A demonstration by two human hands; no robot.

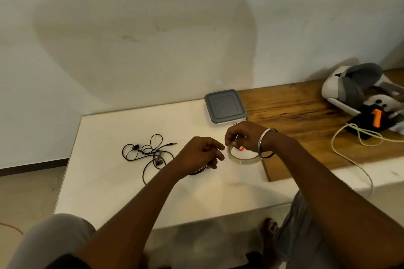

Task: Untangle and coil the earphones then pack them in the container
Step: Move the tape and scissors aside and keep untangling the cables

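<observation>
Black earphones (148,153) tangled loose on white table, grey-lidded square container (225,106) shut, behind them

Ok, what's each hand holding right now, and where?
Left hand grips a bundle of black earphone cord. Right hand pinches the tape roll at its rim.

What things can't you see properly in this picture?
Head view only:
- What the left hand holds: its fingers cover it; only a bit of black cable shows beneath.
- What the right hand pinches above the tape roll: too small and blurred.
- Inside the container: the grey lid hides it.
- The headset: cut off by the right edge.
</observation>
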